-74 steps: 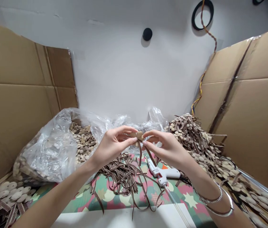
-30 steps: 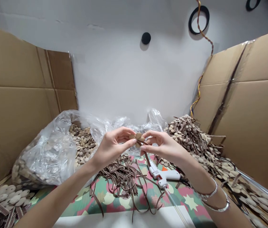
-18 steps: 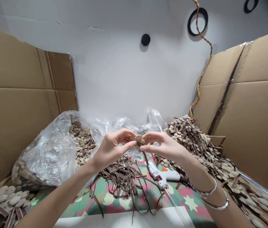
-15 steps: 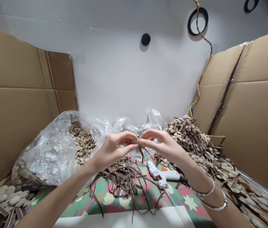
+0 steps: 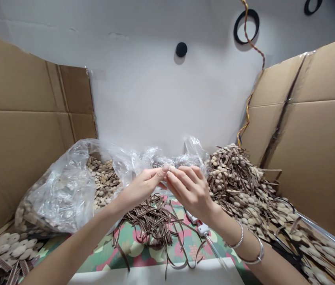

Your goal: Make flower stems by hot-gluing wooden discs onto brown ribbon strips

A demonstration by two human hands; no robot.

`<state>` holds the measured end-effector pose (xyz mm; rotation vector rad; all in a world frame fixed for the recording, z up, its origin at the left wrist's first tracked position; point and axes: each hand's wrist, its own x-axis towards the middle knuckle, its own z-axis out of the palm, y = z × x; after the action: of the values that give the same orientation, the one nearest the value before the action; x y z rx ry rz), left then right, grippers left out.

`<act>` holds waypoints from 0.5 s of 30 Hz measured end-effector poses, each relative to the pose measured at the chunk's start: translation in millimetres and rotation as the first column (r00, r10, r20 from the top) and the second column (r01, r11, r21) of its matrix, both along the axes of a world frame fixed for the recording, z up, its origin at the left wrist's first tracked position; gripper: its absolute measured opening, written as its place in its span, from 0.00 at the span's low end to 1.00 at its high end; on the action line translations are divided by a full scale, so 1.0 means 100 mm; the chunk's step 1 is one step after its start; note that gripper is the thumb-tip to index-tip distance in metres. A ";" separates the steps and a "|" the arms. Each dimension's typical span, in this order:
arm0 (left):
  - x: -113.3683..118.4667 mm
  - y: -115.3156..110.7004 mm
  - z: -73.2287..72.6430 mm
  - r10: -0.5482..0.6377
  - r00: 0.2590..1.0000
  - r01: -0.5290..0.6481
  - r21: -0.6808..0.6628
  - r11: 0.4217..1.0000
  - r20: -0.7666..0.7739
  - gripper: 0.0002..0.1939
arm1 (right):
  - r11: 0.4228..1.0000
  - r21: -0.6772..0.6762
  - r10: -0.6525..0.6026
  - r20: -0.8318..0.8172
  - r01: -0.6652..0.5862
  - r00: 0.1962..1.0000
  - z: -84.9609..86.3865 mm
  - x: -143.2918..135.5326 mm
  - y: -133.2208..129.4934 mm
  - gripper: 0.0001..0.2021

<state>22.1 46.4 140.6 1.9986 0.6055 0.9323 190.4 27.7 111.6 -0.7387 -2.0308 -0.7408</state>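
Left hand (image 5: pixel 146 183) and right hand (image 5: pixel 190 190) meet at the fingertips, can't tell what's in the grip; from there, ribboned pile (image 5: pixel 233 174) at 3 o'clock looks done, loose strips (image 5: pixel 153 220) near 6 remain.

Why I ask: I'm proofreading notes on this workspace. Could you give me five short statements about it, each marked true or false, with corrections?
1. The left hand and right hand are close together near mid-view. True.
2. The two bracelets are on the left arm. False: both are on the right.
3. The right hand and forearm partly hide the white glue gun. True.
4. The clear plastic bag with pale pieces showing at its opening lies on the right. False: it lies on the left.
5. The pile of brown ribbon strips rests on a plain covering. False: the covering is patterned in green, pink and cream.
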 end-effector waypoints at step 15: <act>-0.01 0.11 -0.04 -0.010 0.998 0.004 -0.095 0.996 -0.060 0.19 | 0.435 -0.705 0.055 -0.601 -0.561 0.798 0.26 0.25 0.09 0.10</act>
<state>20.6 57.8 136.4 1.9487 0.6632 0.8266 214.9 36.9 137.3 -0.9017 -1.8520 0.7836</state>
